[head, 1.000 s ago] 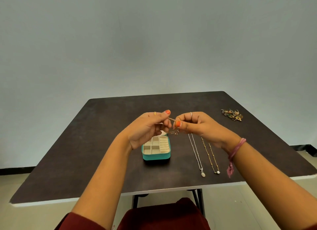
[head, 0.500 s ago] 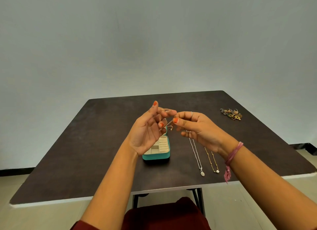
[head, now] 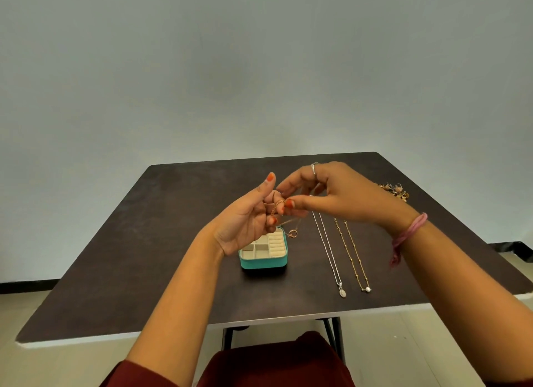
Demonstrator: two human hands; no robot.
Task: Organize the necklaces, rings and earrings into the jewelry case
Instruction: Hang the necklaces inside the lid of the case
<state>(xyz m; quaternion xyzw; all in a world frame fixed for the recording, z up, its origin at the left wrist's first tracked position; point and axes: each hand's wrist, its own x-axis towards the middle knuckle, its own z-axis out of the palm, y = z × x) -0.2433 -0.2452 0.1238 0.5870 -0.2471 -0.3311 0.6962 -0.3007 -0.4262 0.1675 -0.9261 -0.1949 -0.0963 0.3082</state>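
Left hand (head: 248,222): palm up, fingers curled around a rose-gold necklace (head: 278,206).
Right hand (head: 331,196): pinches the same chain.
Pendant (head: 293,233): hangs below both hands, over the case edge.
Jewelry case (head: 264,262): open, under the left hand.
Silver necklace (head: 328,251), gold necklace (head: 353,257): flat under the right hand.
Earring pile (head: 395,190): behind the right wrist.
Table (head: 144,257): wide bare top left of the left hand.

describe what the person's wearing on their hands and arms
Both arms are bare up to dark red sleeves near the elbows. The fingernails are painted orange-red on both hands. The right hand wears a silver ring on one finger, and a pink thread bracelet with loose hanging ends circles the right wrist. The left hand shows no jewellery worn.
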